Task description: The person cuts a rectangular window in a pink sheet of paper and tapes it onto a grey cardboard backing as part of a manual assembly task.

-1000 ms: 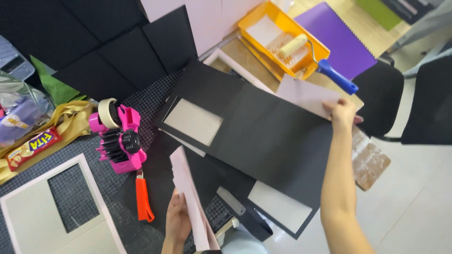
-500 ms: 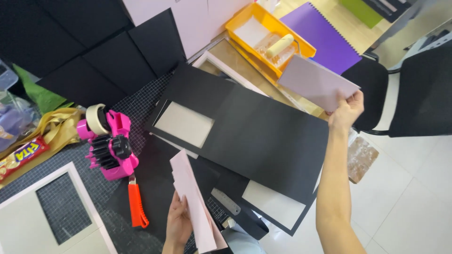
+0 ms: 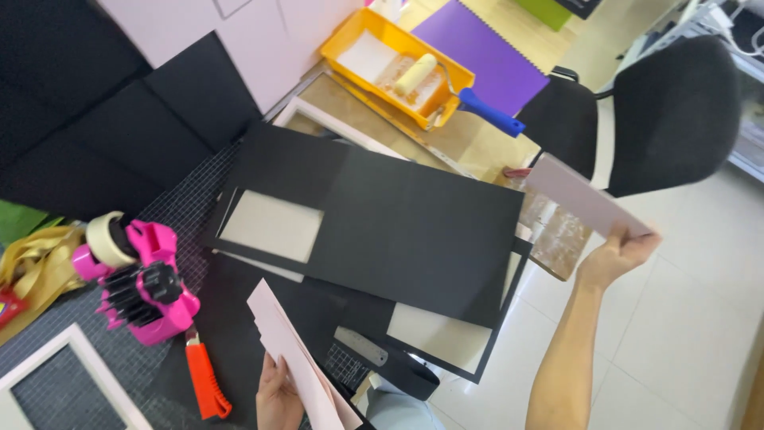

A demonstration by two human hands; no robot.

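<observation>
Pale pink card filled both hands: the right hand (image 3: 619, 253) pinched one pale pink sheet (image 3: 585, 197) by its lower edge, out past the worktop's right edge in front of a black chair (image 3: 668, 111). The left hand (image 3: 278, 398), fingers closed, held a stack of pink sheets (image 3: 290, 350) at the worktop's near edge, beside the black mat board (image 3: 398, 223) and an orange-handled knife (image 3: 205, 378).

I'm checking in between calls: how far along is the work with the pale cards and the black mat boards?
Done: the black mat board lies flat, a window already cut in it. In hand: the right hand holds one pale pink card out over the floor; the left hand grips a stack of pale cards. Left: no card sits on the board.
</observation>
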